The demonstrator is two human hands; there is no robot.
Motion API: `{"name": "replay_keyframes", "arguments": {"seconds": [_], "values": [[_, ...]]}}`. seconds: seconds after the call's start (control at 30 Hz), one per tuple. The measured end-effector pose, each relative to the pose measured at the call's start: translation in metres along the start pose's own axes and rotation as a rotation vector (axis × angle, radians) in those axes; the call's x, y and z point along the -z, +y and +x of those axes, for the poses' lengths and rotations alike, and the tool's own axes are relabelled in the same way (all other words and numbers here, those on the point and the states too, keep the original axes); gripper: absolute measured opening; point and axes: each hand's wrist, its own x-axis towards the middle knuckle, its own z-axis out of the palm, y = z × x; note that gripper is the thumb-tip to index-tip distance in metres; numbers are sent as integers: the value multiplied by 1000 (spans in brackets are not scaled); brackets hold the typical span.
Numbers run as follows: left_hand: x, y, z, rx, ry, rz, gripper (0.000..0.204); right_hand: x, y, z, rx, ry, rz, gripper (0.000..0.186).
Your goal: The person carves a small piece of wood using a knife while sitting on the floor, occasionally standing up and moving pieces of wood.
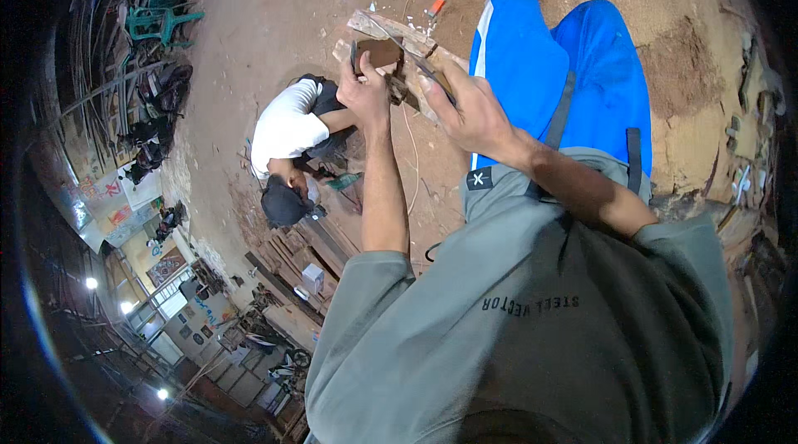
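My left hand (366, 95) is closed with the thumb raised, gripping a thin dark piece (353, 55) whose kind I cannot make out. To its right, my right hand (474, 111) is wrapped round a long narrow tool (434, 76). Its dark, blade-like part slants up and left from the fingers; its exact kind is unclear. Just beyond both hands lies a rough wooden piece (407, 32), like a low bench or block, with a brown area beneath it. The fingers hide part of the wood and the tool.
At the left a person in a white shirt (287, 128) crouches, bent over a green tool (342, 181). Wooden planks (303, 257) lie behind. A cable (413, 153) crosses the dirt floor. An orange item (437, 5) lies beyond the wood; a green chair (158, 24) stands far left.
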Motion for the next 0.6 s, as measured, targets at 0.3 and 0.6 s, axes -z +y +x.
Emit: {"name": "replay_keyframes", "arguments": {"seconds": [0.3,0.6], "values": [[1,-11,-2,-12,24,7,17,1,32,-15,-277,-156,-247,31],[-5,2,-4,-6,40,-74,15,-5,55,-24,-407,-237,-322,37]]}}
